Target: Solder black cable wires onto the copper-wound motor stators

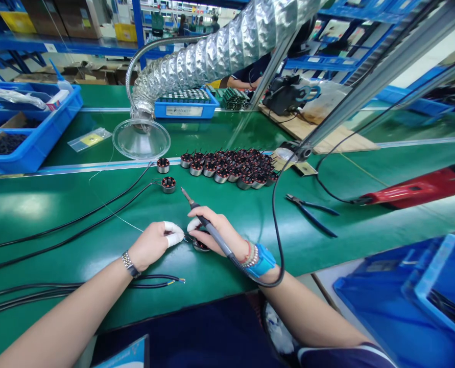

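My right hand (215, 229) is closed round a soldering iron (196, 208), its tip pointing up and away to the left. Under this hand lies a small round motor stator (200, 246), partly hidden. My left hand (156, 243), with white finger cots on two fingertips, is closed in a pinch against the stator's left side. A thin solder wire (116, 214) runs from the left hand across the green mat. One stator (168, 184) sits just beyond the iron's tip, another (163, 165) further back. A blue wrist strap (263, 261) sits on my right wrist.
Several stators (231, 166) are grouped at the middle back. Blue pliers (311, 212) lie to the right, a red tool (411, 191) beyond. A fume hood (141, 139) on a foil duct hangs over the back. Black cables (58, 230) cross the left; blue bins (24, 128) stand far left.
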